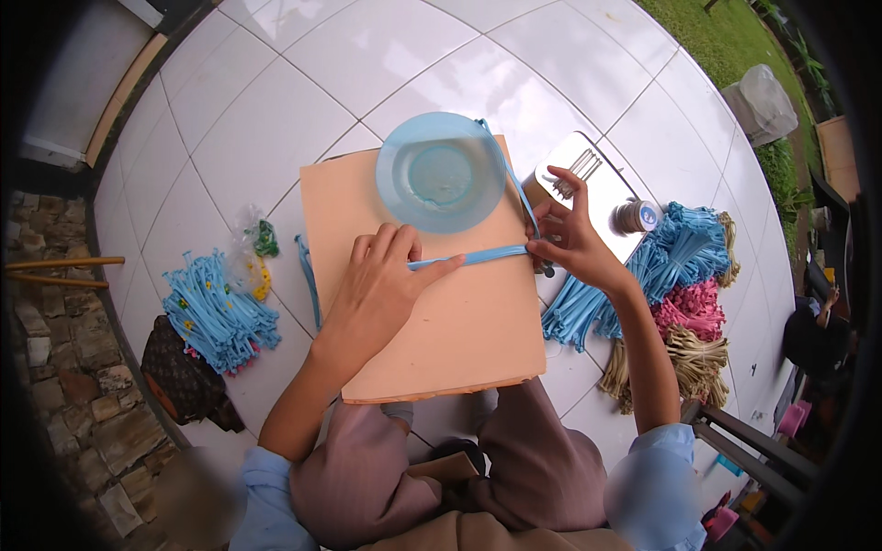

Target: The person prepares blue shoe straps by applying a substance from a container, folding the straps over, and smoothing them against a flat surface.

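A flat light-blue cord (478,256) lies stretched between my hands across a peach-coloured board (441,344) over my lap. My left hand (377,280) rests on the board with its fingers bent and its thumb along the cord, pressing it down. At the board's right edge, my right hand (574,239) pinches the cord between thumb and fingers, one finger raised. From there a narrow blue length (516,179) runs up beside a translucent blue bowl (390,170). Another blue piece (308,275) hangs over the board's left edge; whether it joins the held cord is hidden.
Blue cord bundles (216,308) lie left beside a clear plastic bag (243,262) and a dark patterned bag (184,372). Right are a white tray (593,207) with metal pins, a spool (634,218), and blue, pink (689,308) and beige bundles (694,358) on white tiles.
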